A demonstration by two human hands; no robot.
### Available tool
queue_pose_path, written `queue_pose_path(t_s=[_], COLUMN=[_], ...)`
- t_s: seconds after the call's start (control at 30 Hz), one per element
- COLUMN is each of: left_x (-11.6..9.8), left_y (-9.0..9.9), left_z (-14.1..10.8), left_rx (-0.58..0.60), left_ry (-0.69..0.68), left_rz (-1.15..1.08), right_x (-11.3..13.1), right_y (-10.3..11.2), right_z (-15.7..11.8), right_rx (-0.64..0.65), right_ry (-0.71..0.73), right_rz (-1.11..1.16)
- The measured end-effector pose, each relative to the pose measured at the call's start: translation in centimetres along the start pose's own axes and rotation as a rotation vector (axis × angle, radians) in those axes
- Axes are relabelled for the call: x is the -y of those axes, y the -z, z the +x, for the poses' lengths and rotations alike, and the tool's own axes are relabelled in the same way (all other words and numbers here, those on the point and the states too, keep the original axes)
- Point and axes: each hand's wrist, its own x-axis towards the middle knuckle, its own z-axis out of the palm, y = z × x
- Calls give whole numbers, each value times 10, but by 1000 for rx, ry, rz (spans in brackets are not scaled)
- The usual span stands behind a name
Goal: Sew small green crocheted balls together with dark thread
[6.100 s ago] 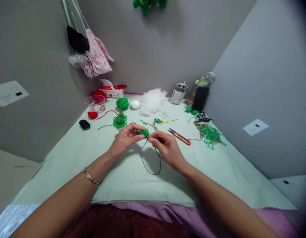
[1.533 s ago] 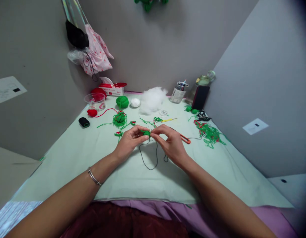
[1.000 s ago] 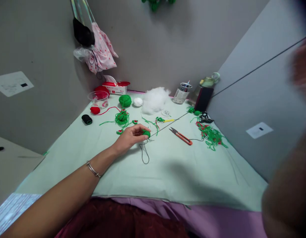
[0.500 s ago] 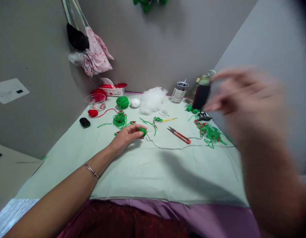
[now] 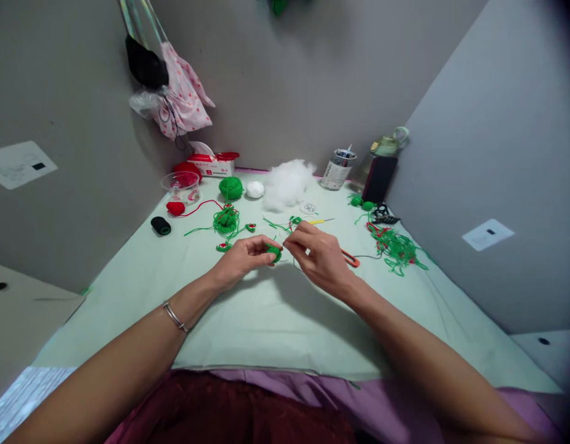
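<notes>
Evidently you're partway through working dark thread (image 5: 297, 267) into the green knitted piece (image 5: 275, 253): the piece is already formed, but loose thread shows just under your right hand (image 5: 322, 258), so the threadwork looks unfinished; how much remains can't be told. Your left hand (image 5: 241, 259) pinches the piece between thumb and fingers. Your right hand's fingertips are drawn together just beside it; what they grip is too small to tell. Half a second ago that hand was a raised blur, well apart; now it covers part of the orange snips (image 5: 351, 259).
</notes>
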Motion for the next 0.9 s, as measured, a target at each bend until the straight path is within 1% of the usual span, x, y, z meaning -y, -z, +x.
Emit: queue_pose_path(t_s=[0.07, 0.17, 0.2, 0.23, 0.37, 0.43, 0.5, 0.53, 0.6, 0.7, 0.73, 0.8, 0.9], left_x=[-1, -5, -6, -7, -9, -10, -10, -11, -12, -12, -12, -11, -10], left_y=[-1, -1, -1, -1, -1, -2, -3, -4, -4, -4, -4, -3, -2], left_z=[-1, -4, -4, -4, -4, -3, -4, -4, -5, -5, -5, -5, -4], left_rx=[5, 27, 30, 30, 11, 1, -11, -16, -21, -21, -21, -24, -27], left_ry=[11, 63, 77, 83, 47, 27, 18, 19, 30, 49, 54, 58, 52], left_rz=[-32, -114, -144, -170, -236, -240, -230, -224, -215, -192, -178, -149, -122], right_x=[-1, -6, -8, -9, -12, -10, -7, -6, -3, -2, -1, -1, -1], right_y=[6, 17, 22, 27, 39, 38, 32, 27, 19, 11, 9, 7, 5], right_z=[3, 3, 3, 2, -4, -7, -9, -11, -13, -16, -17, -17, -18], right_rx=[39, 115, 103, 65, -122, -152, -143, -134, -130, -173, -183, -191, -182], right_ry=[-54, -103, -123, -152, -292, -312, -310, -296, -219, -8, 53, 131, 179], right_rz=[51, 206, 261, 310, 505, 585, 606, 575, 407, 50, -35, -129, -174])
